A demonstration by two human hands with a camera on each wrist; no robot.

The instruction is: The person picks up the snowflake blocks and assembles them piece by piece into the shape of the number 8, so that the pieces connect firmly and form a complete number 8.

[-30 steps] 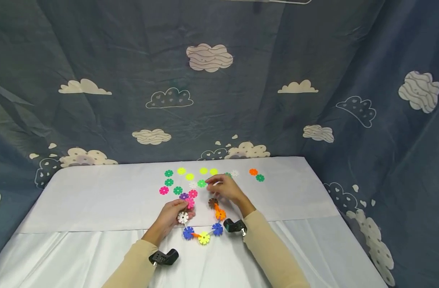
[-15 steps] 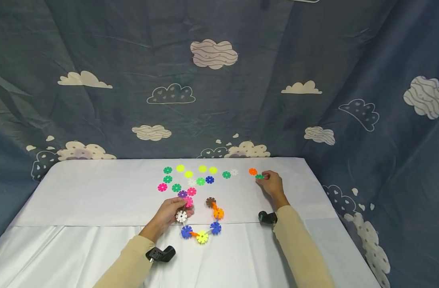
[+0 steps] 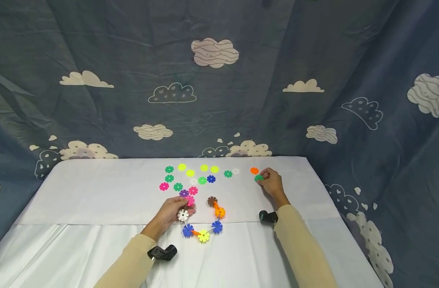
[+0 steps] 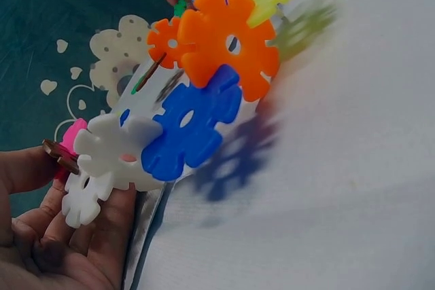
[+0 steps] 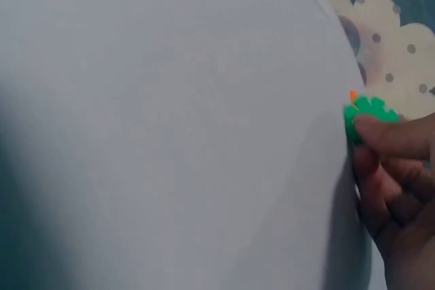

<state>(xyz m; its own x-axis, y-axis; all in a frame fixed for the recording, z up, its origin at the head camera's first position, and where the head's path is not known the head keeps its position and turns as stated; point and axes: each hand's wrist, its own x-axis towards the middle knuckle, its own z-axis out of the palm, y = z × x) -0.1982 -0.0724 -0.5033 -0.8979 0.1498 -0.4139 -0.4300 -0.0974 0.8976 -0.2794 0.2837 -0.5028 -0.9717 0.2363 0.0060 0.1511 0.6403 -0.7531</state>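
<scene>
My left hand grips one end of a curved chain of notched plastic flower discs, close to a pink disc. The chain runs from a white disc through blue and yellow discs to an orange disc and a brown disc. In the left wrist view, the thumb lies by a small brown disc above white discs. Far to the right, my right hand pinches a green disc between thumb and fingers.
Several loose discs lie on the white-covered table, among them a purple disc, a blue disc and yellow discs. A loose orange disc is beside the right hand. A dark cloud-patterned curtain hangs behind the table.
My right hand has moved right from above the chain to the green disc and now pinches it, its face tilted up. The left hand keeps its hold on the chain.
</scene>
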